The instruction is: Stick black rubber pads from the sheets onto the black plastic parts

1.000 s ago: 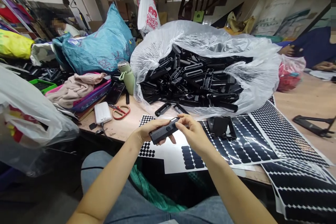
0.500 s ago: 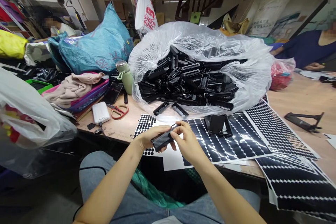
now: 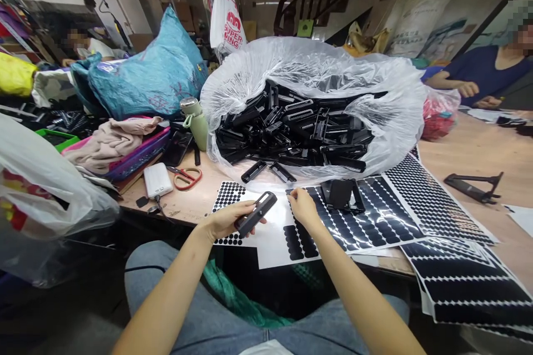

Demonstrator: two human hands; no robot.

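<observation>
My left hand [image 3: 233,219] is wrapped round a black plastic holder [image 3: 257,214], which is long and narrow with a slot near its far end. It is held tilted over the table's front edge. My right hand [image 3: 303,206] rests at the upper left part of a sheet of black oblong stickers [image 3: 345,230], thumb and forefinger pinched together at its surface. Whatever those fingertips grip is too small to make out. To the left, partly under my left hand, lies a sheet of small black round stickers [image 3: 227,199]. A black folding stand [image 3: 342,197] sits on the oblong sticker sheet.
A large clear plastic bag [image 3: 400,116] full of black holders stands behind my hands; two loose holders lie before it. Red-handled scissors [image 3: 187,178], a white power bank [image 3: 157,179] and a green flask [image 3: 195,125] are at left. A co-worker [image 3: 483,77] sits far right.
My right hand has let go of the holder and moved right, down to the oblong sticker sheet. The left hand has turned the holder so that its slotted face shows.
</observation>
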